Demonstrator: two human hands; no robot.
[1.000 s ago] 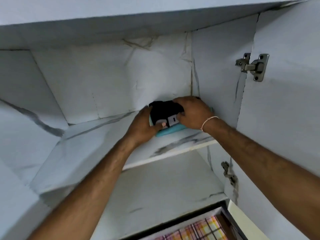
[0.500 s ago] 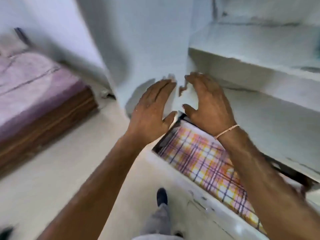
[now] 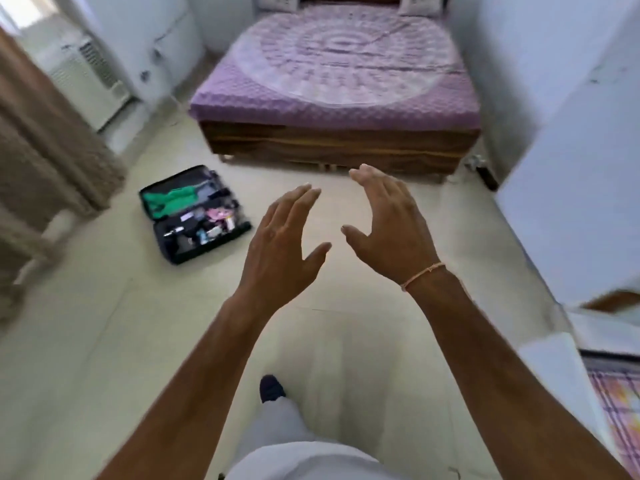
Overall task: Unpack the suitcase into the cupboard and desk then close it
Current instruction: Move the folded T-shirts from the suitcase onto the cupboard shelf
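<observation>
Both hands, left hand [image 3: 282,244] and right hand [image 3: 389,230], spread wide, empty. Suitcase [image 3: 194,214], centre-left frame, open; contents judged soft, light; take garments by folded bulk.

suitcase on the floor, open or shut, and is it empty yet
Open and not empty. The suitcase lies flat with both halves spread, green clothing in one half and small items in the other.

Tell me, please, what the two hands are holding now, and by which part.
Nothing is held. The left hand and the right hand are both empty, fingers spread, in the air above the floor.
</observation>
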